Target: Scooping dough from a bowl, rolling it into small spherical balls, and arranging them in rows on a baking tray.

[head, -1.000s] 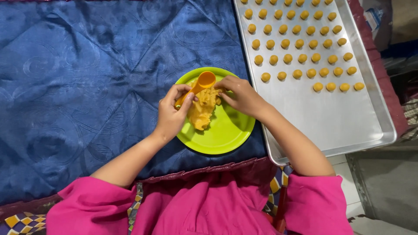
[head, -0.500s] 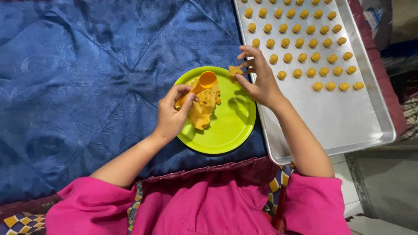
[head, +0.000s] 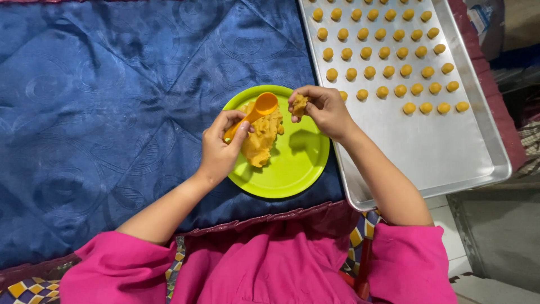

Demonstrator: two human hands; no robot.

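A lime-green plate (head: 292, 169) lies on the blue cloth with a lump of yellow-orange dough (head: 260, 139) on its left half. My left hand (head: 220, 147) grips an orange spoon (head: 259, 109) whose bowl rests over the dough. My right hand (head: 322, 110) hovers above the plate's upper right edge and pinches a small piece of dough (head: 300, 104) between its fingertips. Just to the right sits a silver baking tray (head: 450, 152) with several rows of small dough balls (head: 388, 72) at its far end.
A quilted blue cloth (head: 112, 112) covers the surface to the left. The tray's near half is bare metal. Pink sleeves fill the bottom of the view, and a grey floor shows at the lower right.
My right hand pulled a piece off the dough, lifted it toward the tray side, and now holds it over the plate's rim. The left hand and spoon stayed put.
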